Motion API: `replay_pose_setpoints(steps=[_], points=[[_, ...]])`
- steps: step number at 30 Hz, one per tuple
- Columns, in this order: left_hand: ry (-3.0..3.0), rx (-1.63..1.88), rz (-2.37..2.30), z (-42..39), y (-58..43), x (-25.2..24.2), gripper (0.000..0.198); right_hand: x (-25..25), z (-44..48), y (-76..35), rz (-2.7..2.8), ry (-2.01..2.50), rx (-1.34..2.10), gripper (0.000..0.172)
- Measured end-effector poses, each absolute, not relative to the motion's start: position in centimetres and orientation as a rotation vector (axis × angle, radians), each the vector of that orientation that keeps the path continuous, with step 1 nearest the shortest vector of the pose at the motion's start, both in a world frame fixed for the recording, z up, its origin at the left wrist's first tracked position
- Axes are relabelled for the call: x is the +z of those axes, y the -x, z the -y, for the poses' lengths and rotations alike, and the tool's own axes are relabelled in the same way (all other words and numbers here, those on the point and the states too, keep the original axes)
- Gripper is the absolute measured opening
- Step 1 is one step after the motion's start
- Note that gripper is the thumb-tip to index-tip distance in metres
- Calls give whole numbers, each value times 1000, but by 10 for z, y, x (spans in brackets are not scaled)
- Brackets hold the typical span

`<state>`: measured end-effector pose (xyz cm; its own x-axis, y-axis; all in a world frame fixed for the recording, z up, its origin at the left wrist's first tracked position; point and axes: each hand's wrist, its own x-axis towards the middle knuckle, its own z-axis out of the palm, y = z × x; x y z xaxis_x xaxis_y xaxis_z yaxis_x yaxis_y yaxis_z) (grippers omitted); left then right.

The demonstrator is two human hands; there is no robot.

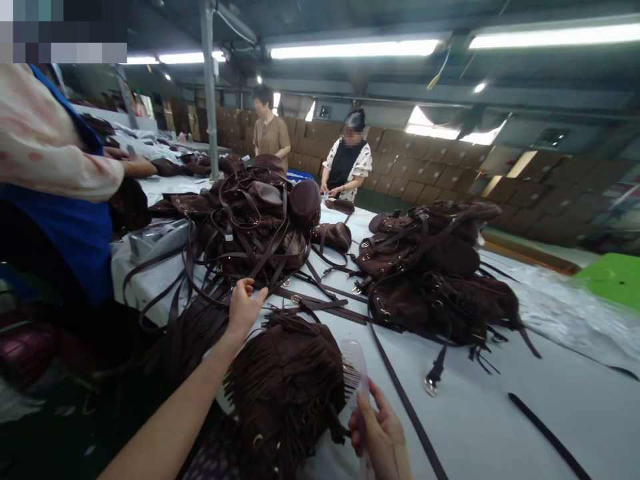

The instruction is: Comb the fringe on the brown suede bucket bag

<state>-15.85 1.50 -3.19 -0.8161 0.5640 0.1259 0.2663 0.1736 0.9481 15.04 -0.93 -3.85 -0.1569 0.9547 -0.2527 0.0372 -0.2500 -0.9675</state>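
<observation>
My right hand (377, 427) grips the handle of a clear, wide-toothed plastic comb (356, 360), whose teeth point left toward the fringe. In front of me at the table edge is a dark brown fringed bag (290, 387), its fringe hanging in loose strands. My left hand (245, 307) is above the upper left of this bag, near dark straps at the foot of a heap of brown bags (260, 227). Its fingers are loosely bent and the thumb stands apart, with nothing visible between them.
More brown bags (430, 273) are piled at the right, with straps and buckles trailing over the white table (480, 420). Clear plastic wrap (575, 307) and a green panel (610, 280) lie farther right. A co-worker's sleeve (55, 147) is at left; two people stand beyond the table.
</observation>
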Motion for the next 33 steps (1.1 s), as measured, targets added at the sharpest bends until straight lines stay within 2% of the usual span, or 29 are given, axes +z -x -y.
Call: replay_pose_setpoints(steps=[4,10,14,17,21,26,30,33], points=[[-1442,1152,-1992,19,112,-25,38,-48,11,-148,1173,1313,1505,109],[-1613,606,-2185,10,48,-20,45,-44,17,-159,1165,1343,1484,120],[-1680,341,-2096,6,38,-26,32,-47,23,-165,1143,1367,1479,117],[-1742,342,-1909,4,49,-32,24,-51,22,-164,1150,1373,1480,118],[-1766,613,-1712,-1,69,-32,32,-51,16,-162,1185,1352,1470,115],[-1578,812,-1622,1,74,-29,31,-38,11,-159,1225,1292,1461,107],[-1643,791,-1713,5,79,-24,33,-23,11,-154,1255,1291,1472,109],[-1698,712,-1684,8,87,-13,33,-12,8,-146,1313,1290,1471,104]])
